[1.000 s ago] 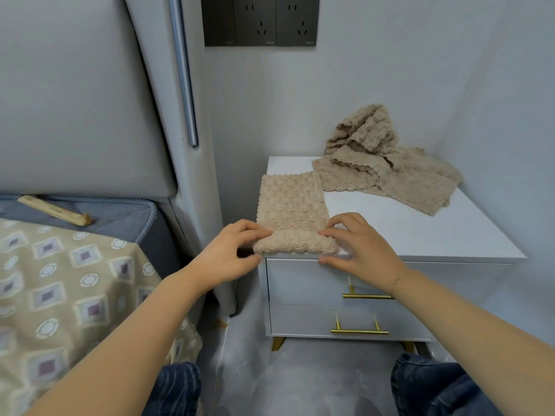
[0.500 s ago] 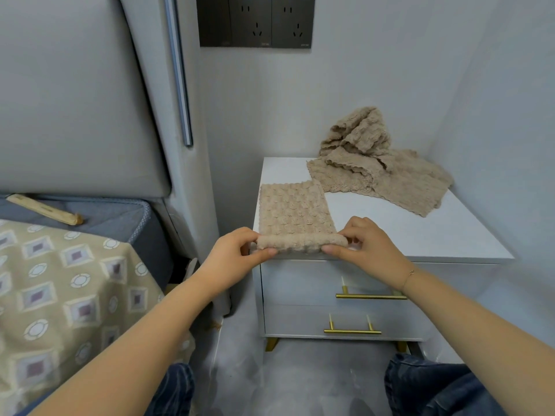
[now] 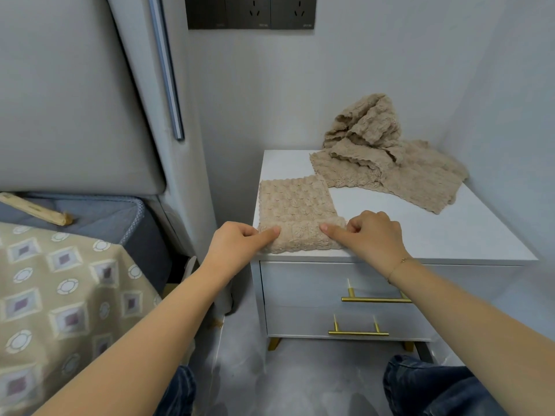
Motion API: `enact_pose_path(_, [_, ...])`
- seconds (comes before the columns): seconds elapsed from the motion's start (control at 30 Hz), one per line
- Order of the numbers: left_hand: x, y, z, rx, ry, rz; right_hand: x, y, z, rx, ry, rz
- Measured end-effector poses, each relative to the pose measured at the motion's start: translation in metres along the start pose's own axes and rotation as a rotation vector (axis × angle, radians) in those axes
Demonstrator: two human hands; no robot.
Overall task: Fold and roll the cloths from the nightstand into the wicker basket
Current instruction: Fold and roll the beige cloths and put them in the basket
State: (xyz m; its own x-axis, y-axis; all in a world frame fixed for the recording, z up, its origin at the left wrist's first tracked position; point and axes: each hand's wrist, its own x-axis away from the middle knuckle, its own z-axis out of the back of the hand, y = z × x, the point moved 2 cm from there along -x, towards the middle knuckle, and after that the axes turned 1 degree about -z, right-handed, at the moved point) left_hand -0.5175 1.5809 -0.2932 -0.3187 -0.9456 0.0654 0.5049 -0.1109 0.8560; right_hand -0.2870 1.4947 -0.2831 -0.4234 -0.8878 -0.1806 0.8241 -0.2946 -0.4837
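A folded beige knit cloth (image 3: 295, 198) lies as a strip on the left part of the white nightstand (image 3: 426, 235). Its near end is turned into a short roll (image 3: 300, 240) at the front edge. My left hand (image 3: 235, 243) holds the roll's left end and my right hand (image 3: 371, 235) its right end. Each forefinger lies along the top of the roll and the other fingers are curled at its ends. A loose heap of more beige cloths (image 3: 390, 163) sits at the back right of the nightstand. No wicker basket is in view.
A bed with a patterned cover (image 3: 60, 289) and a grey headboard (image 3: 66, 100) stands close on the left, with a wooden stick (image 3: 33, 208) on it. The nightstand has two drawers with gold handles (image 3: 375, 300). Walls close in behind and on the right.
The cloth's near end has been rolled away from me into a thicker roll. Both hands moved slightly forward onto the nightstand with it.
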Motion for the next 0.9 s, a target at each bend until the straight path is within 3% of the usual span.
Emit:
enact_pose_path(0.1, [-0.003,0.001,0.0,-0.163,0.129,-0.121,-0.002,0.0,0.001,0.061,0.073,0.044])
enact_pose_path(0.17, [-0.001,0.005,0.002,-0.217,0.194,-0.263,-0.001,0.002,0.001,-0.13,0.111,0.167])
enact_pose_path(0.23, [0.0,0.009,0.003,-0.271,0.189,-0.415,0.001,0.0,0.002,-0.231,0.096,0.333])
enact_pose_path(0.33, [0.001,0.012,0.004,-0.434,0.214,-0.6,0.0,0.0,0.0,-0.143,0.133,0.529])
enact_pose_path(0.5, [0.0,0.012,0.003,-0.519,0.15,-0.813,0.0,0.002,-0.002,-0.035,0.127,0.623])
enact_pose_path(0.77, [0.006,-0.001,0.005,-0.619,-0.011,-0.785,0.01,0.01,-0.002,0.069,-0.124,0.549])
enact_pose_path(0.9, [0.012,-0.009,0.003,-0.64,-0.002,-0.829,0.018,0.01,-0.002,0.06,-0.036,0.579])
